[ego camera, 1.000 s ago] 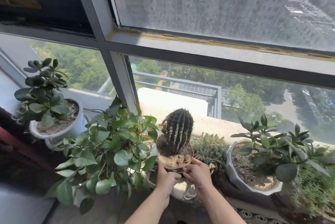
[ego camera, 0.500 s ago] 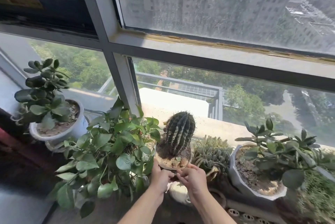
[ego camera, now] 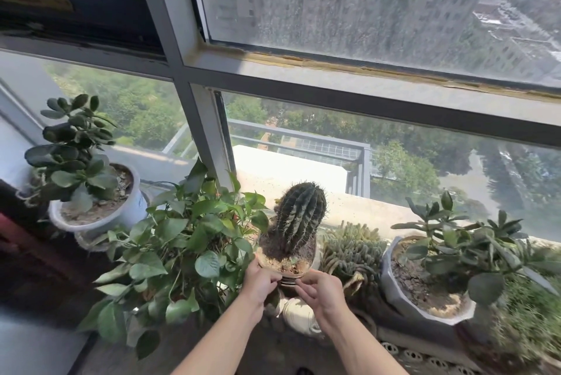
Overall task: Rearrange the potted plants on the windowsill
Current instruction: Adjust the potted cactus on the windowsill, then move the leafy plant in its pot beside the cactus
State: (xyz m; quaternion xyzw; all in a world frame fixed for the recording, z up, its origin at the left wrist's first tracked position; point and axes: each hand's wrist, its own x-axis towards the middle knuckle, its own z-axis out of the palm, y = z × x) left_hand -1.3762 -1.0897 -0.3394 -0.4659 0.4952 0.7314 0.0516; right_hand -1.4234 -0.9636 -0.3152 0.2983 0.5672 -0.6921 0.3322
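— Grey metal window frame [ego camera: 194,50], rain-speckled glass above, trees and a tall building seen through it. What is listed along the windowsill?

— Far left: a round white pot [ego camera: 121,217] planted with a thick-leaved jade plant [ego camera: 73,156]. Beside it: a broad-leaved green pothos [ego camera: 188,241], its leaves spread against the cactus pot. Centre: a dark green ribbed columnar cactus [ego camera: 300,217], tilted slightly, rooted in brown soil in a small pale round pot [ego camera: 285,271]. Just right of it: a low cluster of finger-shaped grey-green succulents [ego camera: 349,250]. Further right: a faceted grey pot [ego camera: 403,305] with a second jade plant [ego camera: 464,247].

— How are the hands recorded?

— Left hand [ego camera: 261,283]: fingers curled, closed on the near-left rim of the cactus pot. Right hand [ego camera: 318,286]: fingertips pinched at the near-right rim of the same pot. Both forearms are extended from below. Whether the pot is resting on the sill or lifted cannot be told.
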